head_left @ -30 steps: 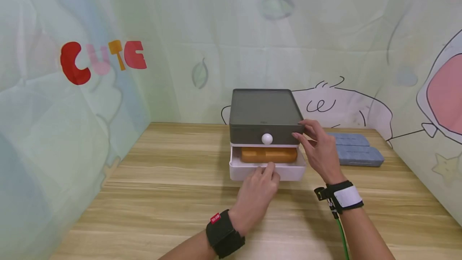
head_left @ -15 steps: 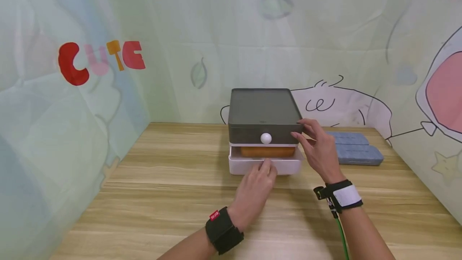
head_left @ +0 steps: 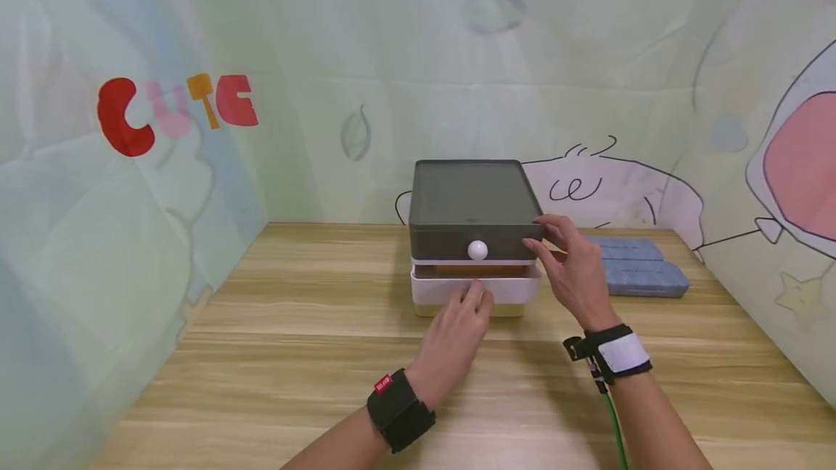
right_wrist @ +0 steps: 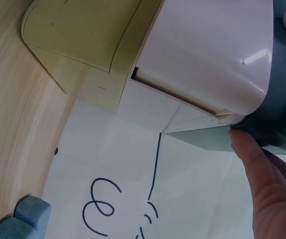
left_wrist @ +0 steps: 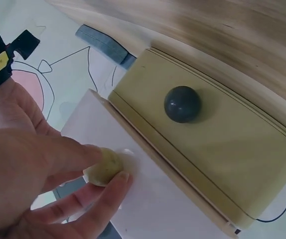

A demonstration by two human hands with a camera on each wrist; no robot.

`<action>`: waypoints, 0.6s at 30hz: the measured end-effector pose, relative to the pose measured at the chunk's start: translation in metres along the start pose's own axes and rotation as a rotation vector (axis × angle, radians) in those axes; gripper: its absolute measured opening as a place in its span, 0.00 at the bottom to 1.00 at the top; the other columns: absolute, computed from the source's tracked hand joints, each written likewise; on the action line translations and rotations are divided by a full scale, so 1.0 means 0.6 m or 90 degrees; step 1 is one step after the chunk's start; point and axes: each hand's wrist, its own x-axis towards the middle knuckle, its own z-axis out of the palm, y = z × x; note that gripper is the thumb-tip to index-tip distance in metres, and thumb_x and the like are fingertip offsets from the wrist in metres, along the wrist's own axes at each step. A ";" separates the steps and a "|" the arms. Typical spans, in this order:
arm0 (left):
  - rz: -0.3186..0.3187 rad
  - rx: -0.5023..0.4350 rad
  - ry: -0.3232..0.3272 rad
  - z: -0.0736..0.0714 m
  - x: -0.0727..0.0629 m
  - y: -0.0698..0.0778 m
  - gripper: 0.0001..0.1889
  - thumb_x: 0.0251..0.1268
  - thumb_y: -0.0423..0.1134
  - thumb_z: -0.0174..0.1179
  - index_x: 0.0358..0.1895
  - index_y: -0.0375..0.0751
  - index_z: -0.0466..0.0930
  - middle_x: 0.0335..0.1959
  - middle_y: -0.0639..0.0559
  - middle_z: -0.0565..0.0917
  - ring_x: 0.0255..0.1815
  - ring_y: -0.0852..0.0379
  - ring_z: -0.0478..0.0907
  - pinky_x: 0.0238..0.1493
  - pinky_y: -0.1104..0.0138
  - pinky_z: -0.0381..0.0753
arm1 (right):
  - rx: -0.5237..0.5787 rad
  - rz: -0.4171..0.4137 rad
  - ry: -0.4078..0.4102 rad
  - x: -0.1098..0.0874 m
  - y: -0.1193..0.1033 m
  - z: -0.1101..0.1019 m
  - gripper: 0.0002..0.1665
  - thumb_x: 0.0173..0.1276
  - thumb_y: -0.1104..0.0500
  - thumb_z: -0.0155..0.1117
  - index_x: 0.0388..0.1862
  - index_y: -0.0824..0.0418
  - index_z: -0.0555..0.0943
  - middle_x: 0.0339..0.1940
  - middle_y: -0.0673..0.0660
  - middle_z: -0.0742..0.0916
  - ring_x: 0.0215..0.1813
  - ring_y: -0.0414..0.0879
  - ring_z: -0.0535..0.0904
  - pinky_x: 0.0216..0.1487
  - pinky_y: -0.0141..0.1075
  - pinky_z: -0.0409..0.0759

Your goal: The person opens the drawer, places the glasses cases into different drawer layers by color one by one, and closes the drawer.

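A small drawer unit point(head_left: 473, 194) with a dark grey top section stands at the back of the table. Its white middle drawer point(head_left: 431, 290) is pulled partway out, and a strip of an orange-brown object point(head_left: 483, 269) shows inside. My left hand point(head_left: 453, 339) pinches this drawer's olive-yellow knob point(left_wrist: 105, 169) between thumb and fingers. Below lies the olive bottom drawer point(left_wrist: 222, 144) with its dark round knob point(left_wrist: 183, 104), flush in its slot. My right hand point(head_left: 575, 270) holds the unit's upper right front corner, thumb in front and fingers along the side.
Two blue-grey pads or cases point(head_left: 643, 278) lie on the table to the right of the unit. A white knob point(head_left: 477, 250) sits on the grey top drawer. Printed cloth point(head_left: 313, 93) hangs behind and on both sides of the wooden table point(head_left: 313, 368).
The white drawer has slid further into the unit, pushed by my left hand, and less of the orange-brown object shows. The bottom drawer's front has come into view. My right hand stays at the corner.
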 end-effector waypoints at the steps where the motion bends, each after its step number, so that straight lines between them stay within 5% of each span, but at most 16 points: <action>1: -0.001 -0.002 -0.001 0.002 0.000 -0.001 0.21 0.62 0.26 0.67 0.60 0.38 0.80 0.56 0.46 0.78 0.51 0.52 0.81 0.52 0.71 0.84 | 0.000 0.000 0.000 0.000 0.000 0.001 0.22 0.69 0.60 0.70 0.59 0.61 0.77 0.57 0.68 0.87 0.59 0.65 0.85 0.45 0.53 0.86; 8: -0.011 0.000 -0.003 0.013 0.003 -0.011 0.27 0.60 0.22 0.66 0.64 0.37 0.77 0.59 0.45 0.75 0.53 0.51 0.79 0.49 0.72 0.84 | 0.010 -0.002 -0.001 0.001 0.001 0.002 0.21 0.69 0.60 0.69 0.59 0.61 0.77 0.57 0.67 0.87 0.59 0.64 0.85 0.46 0.52 0.86; 18: -0.034 -0.077 -0.031 0.024 0.004 -0.019 0.34 0.60 0.18 0.62 0.71 0.37 0.69 0.69 0.41 0.70 0.63 0.44 0.74 0.44 0.70 0.87 | 0.015 0.005 -0.004 0.001 0.004 0.000 0.21 0.70 0.60 0.69 0.59 0.63 0.77 0.57 0.68 0.87 0.60 0.65 0.84 0.47 0.53 0.86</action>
